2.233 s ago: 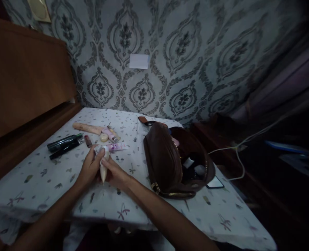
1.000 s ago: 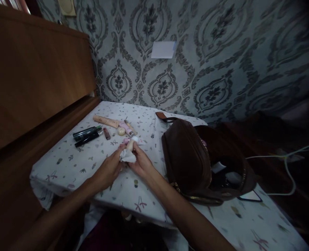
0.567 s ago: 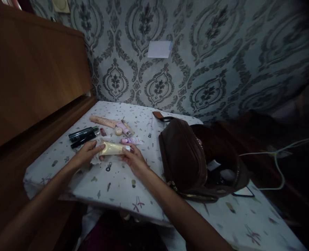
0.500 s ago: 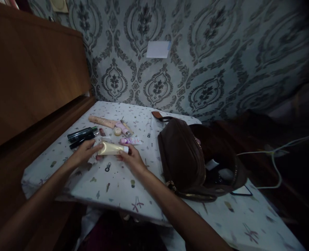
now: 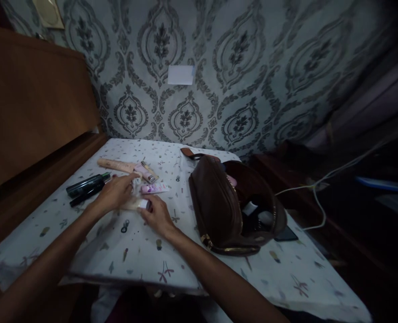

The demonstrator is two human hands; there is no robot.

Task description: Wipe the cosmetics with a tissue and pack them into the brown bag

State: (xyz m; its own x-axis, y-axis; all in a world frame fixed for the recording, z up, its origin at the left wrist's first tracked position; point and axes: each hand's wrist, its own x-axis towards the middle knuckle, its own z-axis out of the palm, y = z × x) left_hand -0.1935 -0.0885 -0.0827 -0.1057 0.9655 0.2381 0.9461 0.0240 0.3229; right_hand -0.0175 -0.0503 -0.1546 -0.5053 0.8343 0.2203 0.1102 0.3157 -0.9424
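Note:
My right hand holds the pale gold squeeze tube by its white cap end, low over the cloth. My left hand reaches past the tube, its fingertips at a small pale round thing, blurred and partly covered; whether they grip it I cannot tell. Just beyond the cap lies a pink and white tube. Behind that are a lilac tube and a long peach-coloured pouch or tube. Left of my left hand lie a dark green bottle and a black cylinder.
A brown bag stands open on the right, with several things inside. A dark flat device lies beside it. White cables hang at the right. A wooden cabinet borders the table's left side; the patterned wall is behind.
My left hand has let go of the gold tube's end and moved forward to the small round thing. My right hand keeps the tube. The view has swung right.

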